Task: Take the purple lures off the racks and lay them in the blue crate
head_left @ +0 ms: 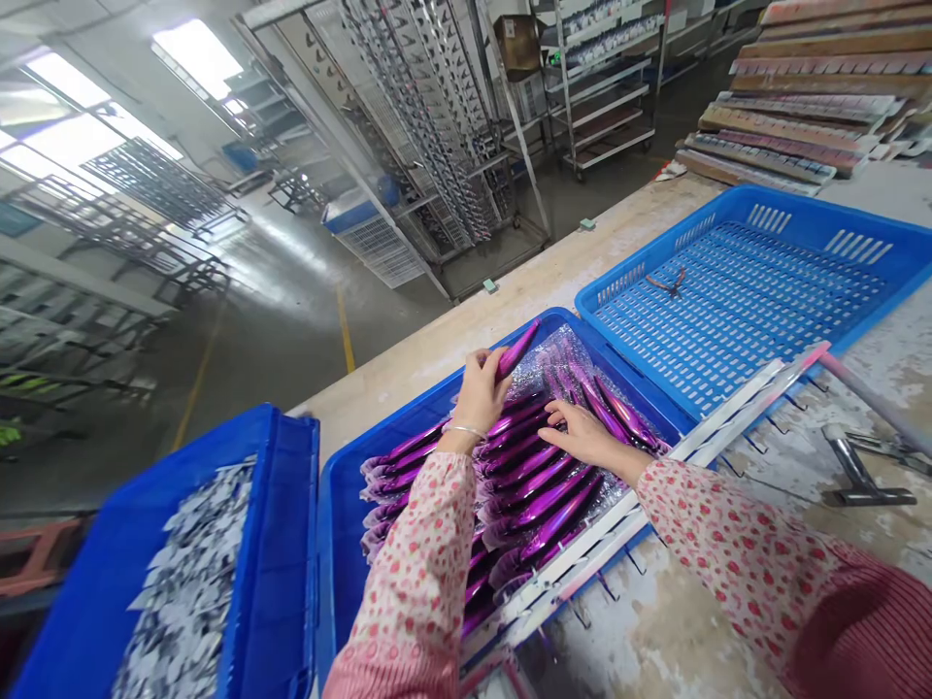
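Note:
A blue crate in front of me holds rows of shiny purple lure bodies on clear wrap. My left hand is closed round one purple lure body, held above the far end of the crate. My right hand lies on the purple pieces at the crate's right side, fingers stretched out over them. A white hook rail lies across the crate's right edge, under my right forearm.
An almost bare blue perforated crate with one small dark piece stands to the right. A blue bin of grey flat pieces is at the left. Metal clamps lie on the worn bench. Racks and carts stand on the floor beyond.

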### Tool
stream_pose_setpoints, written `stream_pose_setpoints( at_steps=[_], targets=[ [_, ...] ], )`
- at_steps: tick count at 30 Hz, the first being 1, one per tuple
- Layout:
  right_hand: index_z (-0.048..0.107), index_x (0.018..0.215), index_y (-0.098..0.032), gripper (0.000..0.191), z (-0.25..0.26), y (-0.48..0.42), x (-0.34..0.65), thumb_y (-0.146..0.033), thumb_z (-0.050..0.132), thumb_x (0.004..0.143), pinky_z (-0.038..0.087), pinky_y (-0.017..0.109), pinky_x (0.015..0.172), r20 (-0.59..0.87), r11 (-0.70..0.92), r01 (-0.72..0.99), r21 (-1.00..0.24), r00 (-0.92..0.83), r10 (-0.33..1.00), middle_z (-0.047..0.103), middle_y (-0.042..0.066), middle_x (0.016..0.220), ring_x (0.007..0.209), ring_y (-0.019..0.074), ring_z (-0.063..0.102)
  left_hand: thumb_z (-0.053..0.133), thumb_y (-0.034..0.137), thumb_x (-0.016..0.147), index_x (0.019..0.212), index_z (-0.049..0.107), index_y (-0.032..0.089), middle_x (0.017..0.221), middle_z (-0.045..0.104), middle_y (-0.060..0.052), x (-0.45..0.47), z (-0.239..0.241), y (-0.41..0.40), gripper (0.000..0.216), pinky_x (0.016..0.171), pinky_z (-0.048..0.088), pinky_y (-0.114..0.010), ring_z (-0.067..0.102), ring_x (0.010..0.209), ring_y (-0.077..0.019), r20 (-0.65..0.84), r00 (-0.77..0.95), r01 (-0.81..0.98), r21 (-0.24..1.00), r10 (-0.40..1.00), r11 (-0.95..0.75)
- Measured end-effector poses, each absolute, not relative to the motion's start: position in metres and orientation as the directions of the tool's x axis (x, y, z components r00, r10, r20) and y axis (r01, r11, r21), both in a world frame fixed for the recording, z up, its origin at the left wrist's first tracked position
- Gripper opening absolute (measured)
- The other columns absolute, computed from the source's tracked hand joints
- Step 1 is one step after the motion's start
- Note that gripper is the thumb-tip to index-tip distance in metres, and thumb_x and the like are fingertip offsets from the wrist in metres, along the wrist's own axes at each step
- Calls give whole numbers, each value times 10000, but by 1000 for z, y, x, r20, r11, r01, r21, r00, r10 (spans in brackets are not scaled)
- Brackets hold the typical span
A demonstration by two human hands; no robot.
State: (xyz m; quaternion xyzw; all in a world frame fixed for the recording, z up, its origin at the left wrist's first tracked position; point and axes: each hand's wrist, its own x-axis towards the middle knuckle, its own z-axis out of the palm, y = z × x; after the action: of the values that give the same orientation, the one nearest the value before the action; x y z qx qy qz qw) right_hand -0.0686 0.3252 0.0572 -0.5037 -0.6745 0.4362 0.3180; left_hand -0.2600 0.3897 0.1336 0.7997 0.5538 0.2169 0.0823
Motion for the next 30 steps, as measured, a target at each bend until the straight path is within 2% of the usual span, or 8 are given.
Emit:
stream_pose_setpoints(
  at_steps=[5,9,14,17,20,25,28,30],
  targets=[
    [646,1108,-178,265,55,325,-71,-283,666,865,447,385,941,0,188,474,-860,-370,929,720,85,1067,1062,240,624,550,173,896,1395,531,222,1266,542,-135,-305,99,420,502,1017,462,-425,572,1148,-277,-86,221,974,-25,971,-224],
    [669,1054,-190,208,56,324,-71,-271,666,863,451,382,906,-24,217,510,-833,-424,905,730,77,1040,1053,253,626,440,250,969,1435,481,275,1329,562,-118,-323,68,420,469,1021,449,-426,585,1183,-265,-188,173,981,-56,967,-186],
    [678,1039,-189,189,53,321,-69,-248,661,860,443,378,912,-1,243,493,-836,-443,896,746,62,992,1009,240,640,381,365,1001,1423,478,206,1393,547,-166,-321,53,411,461,1097,375,-476,511,1300,-295,-112,167,983,-60,980,-174],
    [692,1017,-197,161,50,324,-69,-240,642,869,449,366,887,28,257,506,-823,-416,909,748,45,930,957,226,644,444,362,974,1432,443,149,1459,486,-213,-310,62,398,505,1148,315,-509,427,1382,-323,35,143,990,10,989,-144],
    [707,982,-200,144,54,329,-64,-239,597,897,468,346,857,103,279,505,-817,-349,932,744,45,900,910,210,652,423,356,974,1434,411,106,1458,476,-232,-303,85,354,523,1154,334,-489,426,1388,-313,201,105,964,219,974,-149],
    [710,974,-193,189,88,296,-38,-259,544,911,490,338,897,366,422,354,-834,-218,905,743,74,998,950,202,667,403,394,974,1417,436,175,1422,539,-161,-312,111,160,495,1160,363,-465,477,1353,-269,301,-6,870,472,954,-144],
    [701,969,-203,222,102,243,-14,-380,588,895,515,347,844,434,484,249,-839,-229,871,740,63,928,838,201,675,374,447,960,1328,532,213,1306,625,-144,-305,96,0,464,1125,410,-493,553,1278,-287,161,-320,803,569,934,178],
    [688,943,-205,237,96,198,0,-415,587,895,525,343,803,359,424,179,-888,-308,881,723,46,827,754,192,673,284,502,960,1283,571,237,1254,648,-141,-284,74,-98,508,1066,477,-467,604,1221,-290,4,-618,615,626,786,480]
  ],
)
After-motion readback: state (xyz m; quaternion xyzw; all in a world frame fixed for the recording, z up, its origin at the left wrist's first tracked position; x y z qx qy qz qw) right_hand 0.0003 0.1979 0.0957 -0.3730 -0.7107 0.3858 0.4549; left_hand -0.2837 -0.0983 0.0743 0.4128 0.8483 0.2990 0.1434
